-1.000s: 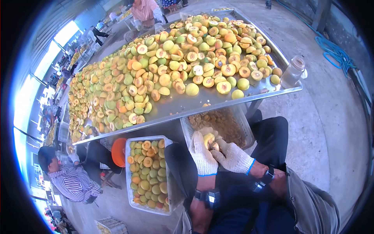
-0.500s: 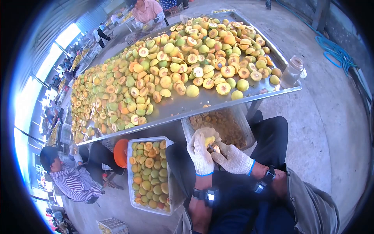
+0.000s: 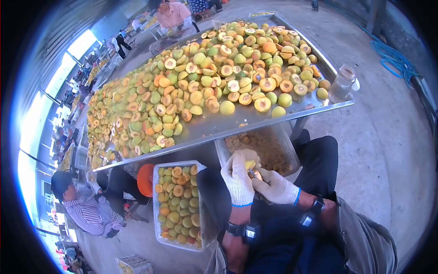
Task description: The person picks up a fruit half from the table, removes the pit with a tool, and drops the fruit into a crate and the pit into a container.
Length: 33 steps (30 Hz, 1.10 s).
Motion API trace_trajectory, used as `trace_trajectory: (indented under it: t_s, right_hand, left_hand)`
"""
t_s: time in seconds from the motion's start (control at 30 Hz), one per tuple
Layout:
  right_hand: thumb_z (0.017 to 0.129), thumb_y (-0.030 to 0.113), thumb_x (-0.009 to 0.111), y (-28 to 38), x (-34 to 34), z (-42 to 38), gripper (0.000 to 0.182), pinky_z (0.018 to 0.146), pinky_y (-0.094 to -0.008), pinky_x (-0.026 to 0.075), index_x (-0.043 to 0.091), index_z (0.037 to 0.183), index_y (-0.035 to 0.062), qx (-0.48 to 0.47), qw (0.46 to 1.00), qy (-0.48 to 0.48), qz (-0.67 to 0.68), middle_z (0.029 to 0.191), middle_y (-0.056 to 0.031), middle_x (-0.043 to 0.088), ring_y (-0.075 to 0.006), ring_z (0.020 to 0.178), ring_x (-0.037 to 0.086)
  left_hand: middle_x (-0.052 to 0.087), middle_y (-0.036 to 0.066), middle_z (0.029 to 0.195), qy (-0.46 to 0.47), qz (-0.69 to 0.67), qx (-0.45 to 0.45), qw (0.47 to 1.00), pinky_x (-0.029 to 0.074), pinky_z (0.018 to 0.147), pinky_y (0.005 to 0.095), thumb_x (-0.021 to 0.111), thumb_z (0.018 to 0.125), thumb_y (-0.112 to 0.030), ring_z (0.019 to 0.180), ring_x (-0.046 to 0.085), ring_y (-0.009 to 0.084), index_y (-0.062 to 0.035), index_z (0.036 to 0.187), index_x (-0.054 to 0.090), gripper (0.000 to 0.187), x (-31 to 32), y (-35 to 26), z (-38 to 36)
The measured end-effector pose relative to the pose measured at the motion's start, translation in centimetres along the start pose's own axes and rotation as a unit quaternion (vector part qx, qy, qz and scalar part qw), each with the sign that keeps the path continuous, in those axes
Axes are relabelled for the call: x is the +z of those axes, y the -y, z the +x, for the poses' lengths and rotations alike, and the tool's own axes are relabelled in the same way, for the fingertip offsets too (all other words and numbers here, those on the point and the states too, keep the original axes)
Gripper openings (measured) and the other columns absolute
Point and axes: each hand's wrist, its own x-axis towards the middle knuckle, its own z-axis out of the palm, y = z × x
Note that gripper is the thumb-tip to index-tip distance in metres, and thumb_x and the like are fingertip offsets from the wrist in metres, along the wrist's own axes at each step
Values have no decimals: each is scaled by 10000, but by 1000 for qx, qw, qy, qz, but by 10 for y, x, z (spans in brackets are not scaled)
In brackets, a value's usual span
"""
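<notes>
My left hand (image 3: 237, 176), in a white knit glove, is closed round a yellow peach half (image 3: 249, 165) above my lap. My right hand (image 3: 279, 188), gloved the same way, is closed on a small metal-tipped tool (image 3: 251, 173) held against the fruit. Fingers hide most of the tool and the fruit. Just beyond my hands, a white crate (image 3: 295, 160) holds brownish scraps and pits. Past it, a metal-topped table (image 3: 200, 131) carries a heap of halved yellow-green peaches (image 3: 196, 97).
Left of my knee stands a white crate (image 3: 156, 219) of peach halves. An orange bucket (image 3: 145, 180) is beside it, near a seated person in stripes (image 3: 93, 212). A clear jar (image 3: 341, 84) stands at the table corner. A blue hose (image 3: 394, 59) lies at right.
The view has shifted slightly, so everything sits a little to the right. My hands keep their hold on the fruit and tool, with only a small change at the tool tip.
</notes>
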Motion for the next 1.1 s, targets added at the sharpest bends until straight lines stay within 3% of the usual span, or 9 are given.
trace_trajectory:
  t_s: [0.17, 0.3, 0.43, 0.5, 0.57, 0.83, 0.9, 1.0, 1.1]
  right_hand:
    - [1031, 255, 587, -5, -3, -1, 329, 752, -423, 548, 638, 1173, -37, -42, 991, -72, -108, 878, -257, 706, -381, 856, 735]
    - [1038, 248, 590, -6, -14, 0, 316, 741, -372, 537, 640, 1177, -30, 15, 999, 1, 43, 863, -162, 725, -216, 812, 700]
    - [1043, 252, 585, 6, -21, -3, 289, 656, -378, 520, 639, 1113, -23, -33, 996, -19, -85, 821, -105, 707, -192, 707, 660]
    - [1043, 252, 586, 6, -20, -1, 283, 626, -383, 511, 637, 1093, -22, -67, 987, -38, -144, 814, -96, 703, -189, 675, 647]
    - [1045, 255, 591, 1, -22, 0, 290, 609, -415, 507, 633, 1087, -29, 77, 997, -7, 26, 806, -148, 704, -213, 635, 638]
    - [1071, 318, 573, -29, -19, 6, 343, 554, -291, 443, 620, 1096, -20, -65, 993, -46, -83, 723, -44, 617, -101, 634, 597]
    - [1069, 301, 560, -23, -21, 2, 283, 552, -269, 453, 606, 1133, 29, 62, 997, -16, -30, 742, 30, 582, -64, 624, 544]
    - [1082, 347, 549, -22, -25, 2, 368, 541, -274, 434, 594, 1181, -5, 150, 982, 6, 118, 706, -30, 602, -83, 599, 554]
    - [1087, 364, 533, -23, -26, 5, 355, 525, -260, 427, 592, 1168, 23, 116, 989, 7, 90, 696, 5, 575, -71, 569, 519]
  left_hand:
    - [719, 150, 904, 39, -39, -19, 998, 552, 711, 332, 525, 1082, -331, 736, 662, 202, 60, 936, 695, 450, 3, 6, 7]
    - [709, 132, 920, 42, -48, -1, 998, 561, 755, 335, 508, 1093, -358, 802, 670, 197, 49, 999, 698, 458, 4, 12, 4]
    - [709, 123, 914, 91, -99, 5, 991, 561, 775, 338, 510, 1093, -363, 814, 673, 203, 41, 1008, 701, 455, 4, 10, 9]
    - [711, 123, 900, 50, -99, -30, 993, 566, 748, 343, 528, 1088, -361, 789, 676, 202, 43, 1010, 706, 449, 12, 10, 9]
    - [715, 127, 899, 10, -109, -64, 992, 563, 692, 330, 542, 1084, -369, 769, 682, 194, 43, 1015, 713, 451, 16, 10, 9]
    - [670, 81, 713, -10, -56, -161, 985, 485, 518, 296, 568, 1048, -335, 576, 629, 171, 1, 842, 702, 416, 16, 31, 26]
    - [663, 82, 697, -15, -61, -166, 984, 488, 514, 299, 563, 1045, -334, 550, 618, 173, 1, 824, 703, 426, 16, 36, 29]
    - [669, 89, 695, 7, 45, -161, 986, 493, 510, 303, 551, 1058, -353, 547, 622, 167, 30, 824, 706, 475, 16, 39, 35]
    - [669, 86, 660, 1, 31, -102, 994, 489, 514, 304, 535, 1073, -381, 549, 627, 160, 31, 797, 730, 532, 18, 40, 30]
